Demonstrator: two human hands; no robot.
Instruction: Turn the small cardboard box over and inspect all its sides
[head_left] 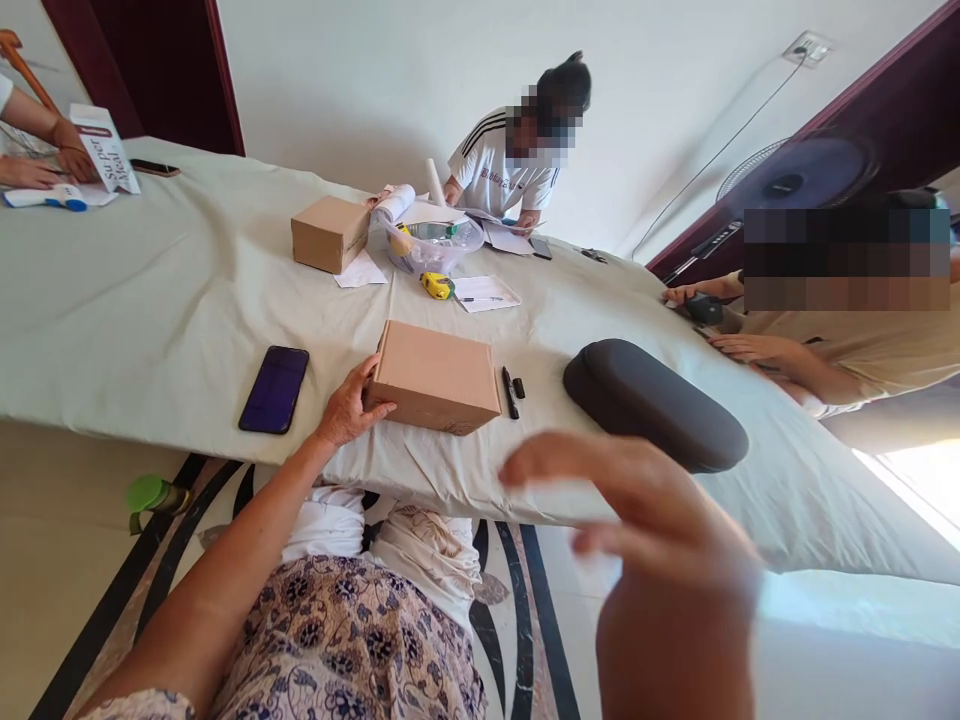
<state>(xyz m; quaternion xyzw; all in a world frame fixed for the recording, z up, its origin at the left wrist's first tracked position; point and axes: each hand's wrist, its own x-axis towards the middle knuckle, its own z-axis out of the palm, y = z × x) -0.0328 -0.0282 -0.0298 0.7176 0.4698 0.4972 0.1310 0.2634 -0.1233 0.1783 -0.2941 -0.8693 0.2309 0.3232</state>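
A closed brown cardboard box [437, 365] rests near the front edge of the cloth-covered table. My left hand [351, 403] grips its left end, with the thumb along the front face and the fingers round the side. Raised close to the camera, my right hand [645, 500] looks blurred. Its index finger stretches to the left and the thumb stands apart below it, with nothing between them. Just right of the box lie a black marker [510, 393] and its cap [519, 388]. Beyond them is a dark grey oblong case [654, 402].
A phone [274, 389] lies left of the box. Farther back are a second cardboard box [330, 233], a plastic basket [469, 238], a yellow tape measure [437, 286] and a pen on a white tray [504, 287]. Co-workers sit at the far side, left and right. A fan [795, 175] stands behind.
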